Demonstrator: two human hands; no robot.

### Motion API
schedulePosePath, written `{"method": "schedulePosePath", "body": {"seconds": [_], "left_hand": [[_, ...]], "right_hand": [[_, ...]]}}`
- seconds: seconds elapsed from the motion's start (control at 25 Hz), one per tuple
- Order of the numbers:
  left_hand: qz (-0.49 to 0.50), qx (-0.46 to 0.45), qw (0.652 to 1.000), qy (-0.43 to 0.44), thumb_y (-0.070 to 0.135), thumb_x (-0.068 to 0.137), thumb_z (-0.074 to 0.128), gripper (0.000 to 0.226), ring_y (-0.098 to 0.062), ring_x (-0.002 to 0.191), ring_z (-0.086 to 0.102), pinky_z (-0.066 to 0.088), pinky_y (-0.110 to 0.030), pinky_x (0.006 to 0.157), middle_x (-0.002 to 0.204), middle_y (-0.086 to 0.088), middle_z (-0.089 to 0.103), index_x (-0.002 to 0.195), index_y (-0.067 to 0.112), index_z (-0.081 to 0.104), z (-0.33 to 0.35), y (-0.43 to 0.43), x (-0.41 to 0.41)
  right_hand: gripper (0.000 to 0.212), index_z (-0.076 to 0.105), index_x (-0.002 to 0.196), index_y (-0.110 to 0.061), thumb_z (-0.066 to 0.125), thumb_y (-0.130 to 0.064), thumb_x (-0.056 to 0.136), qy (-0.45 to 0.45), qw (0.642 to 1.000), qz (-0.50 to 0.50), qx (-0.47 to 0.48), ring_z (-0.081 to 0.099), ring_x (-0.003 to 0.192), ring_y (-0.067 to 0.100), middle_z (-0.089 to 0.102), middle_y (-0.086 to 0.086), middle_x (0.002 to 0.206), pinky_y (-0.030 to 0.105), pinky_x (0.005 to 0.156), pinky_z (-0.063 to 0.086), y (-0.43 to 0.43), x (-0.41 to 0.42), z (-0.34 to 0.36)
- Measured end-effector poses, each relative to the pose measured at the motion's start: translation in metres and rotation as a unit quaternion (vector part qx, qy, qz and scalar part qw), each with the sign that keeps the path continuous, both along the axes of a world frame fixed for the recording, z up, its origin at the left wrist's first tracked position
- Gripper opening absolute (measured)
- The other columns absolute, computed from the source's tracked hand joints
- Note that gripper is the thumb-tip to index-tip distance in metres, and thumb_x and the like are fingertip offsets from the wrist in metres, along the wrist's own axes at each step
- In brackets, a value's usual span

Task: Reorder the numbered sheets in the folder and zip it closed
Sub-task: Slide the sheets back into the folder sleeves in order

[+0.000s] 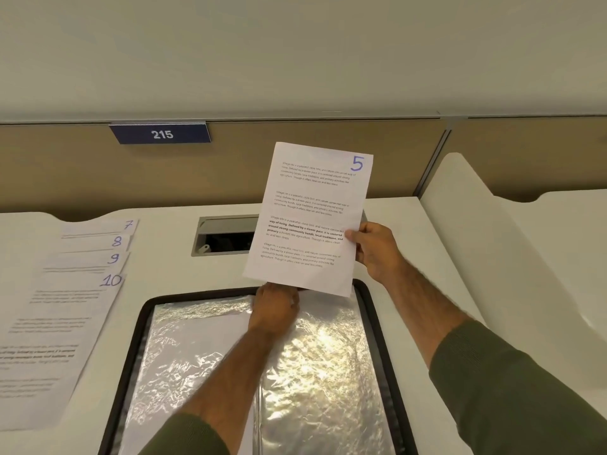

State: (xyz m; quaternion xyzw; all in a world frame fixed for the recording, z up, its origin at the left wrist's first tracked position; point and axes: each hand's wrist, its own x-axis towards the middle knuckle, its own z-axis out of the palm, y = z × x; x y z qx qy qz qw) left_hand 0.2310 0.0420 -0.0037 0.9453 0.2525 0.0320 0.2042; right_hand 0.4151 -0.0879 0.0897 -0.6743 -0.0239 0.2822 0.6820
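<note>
The sheet marked 5 (pixel 308 218) – thin white paper with printed paragraphs – is held upright and tilted above the far end of the folder (pixel 328 356). The right hand (pixel 374 247) pinches its right edge, thumb on the printed face. The folder lies flat on the white desk (pixel 157 257), its front crinkled and silvery, its rim black with rounded corners. The left hand (pixel 274 305) rests at the folder's far edge, fingers hidden behind the paper – I cannot tell its grip. Sheets 7 to 10 (pixel 65 307) lie fanned at the left, near a rectangular cable hatch (pixel 226 236).
</note>
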Motion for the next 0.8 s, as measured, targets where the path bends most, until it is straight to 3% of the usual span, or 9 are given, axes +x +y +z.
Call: {"method": "schedulePosePath", "body": {"seconds": [0.12,0.24,0.4,0.52,0.64,0.8], "left_hand": [[-0.007,-0.003,1.000,-0.015,0.017,0.084,0.060,0.013,-0.022,0.097,0.060,0.044,-0.036,0.089,0.098,0.001,0.067,0.095,0.021,0.065,0.001,-0.001,-0.003],[-0.006,0.064,0.998,-0.019,0.012,0.085,0.058,0.009,-0.024,0.086,0.061,0.047,-0.036,0.078,0.090,-0.001,0.065,0.087,0.020,0.060,0.001,-0.003,-0.004],[-0.055,0.114,0.992,-0.001,0.002,0.078,0.070,0.020,-0.023,0.083,0.056,0.046,-0.035,0.069,0.094,-0.003,0.062,0.093,0.015,0.063,-0.001,-0.009,-0.011],[-0.046,0.049,0.998,0.010,0.007,0.094,0.056,0.014,-0.018,0.076,0.057,0.047,-0.034,0.063,0.090,0.004,0.054,0.097,0.020,0.051,0.000,-0.014,-0.020],[-0.029,0.009,1.000,0.004,0.014,0.101,0.046,0.017,-0.018,0.069,0.055,0.047,-0.038,0.062,0.074,0.007,0.044,0.089,0.024,0.038,0.001,-0.019,-0.026],[-0.013,-0.011,1.000,0.009,0.023,0.105,0.038,0.017,-0.016,0.058,0.056,0.050,-0.037,0.057,0.065,0.006,0.050,0.088,0.026,0.037,-0.003,-0.018,-0.025]], "right_hand": [[0.005,0.063,0.099,0.001,0.063,0.002,0.094,-0.004,1.000,-0.003,0.004,0.074,0.094,0.030,0.075,0.013,0.106,0.043,0.076,0.063,0.002,-0.001,0.000],[0.004,0.063,0.098,0.001,0.064,0.002,0.094,-0.013,1.000,-0.004,0.000,0.074,0.092,0.028,0.075,0.013,0.106,0.042,0.075,0.063,0.004,0.000,-0.001],[0.014,0.063,0.105,0.007,0.065,0.000,0.093,-0.029,0.999,-0.021,-0.011,0.073,0.094,0.029,0.075,0.012,0.106,0.049,0.082,0.062,0.006,0.005,-0.004],[0.016,0.066,0.108,0.004,0.065,-0.001,0.093,-0.037,0.999,-0.033,-0.001,0.073,0.098,0.031,0.075,0.010,0.106,0.053,0.085,0.060,0.009,0.007,-0.006],[0.012,0.069,0.104,-0.002,0.066,-0.001,0.092,-0.047,0.998,-0.044,0.005,0.073,0.099,0.031,0.075,0.008,0.106,0.053,0.085,0.060,0.015,0.006,-0.009],[0.009,0.069,0.101,-0.004,0.066,-0.002,0.093,-0.043,0.998,-0.045,0.009,0.073,0.096,0.028,0.076,0.006,0.103,0.052,0.086,0.060,0.026,0.001,-0.015]]}}
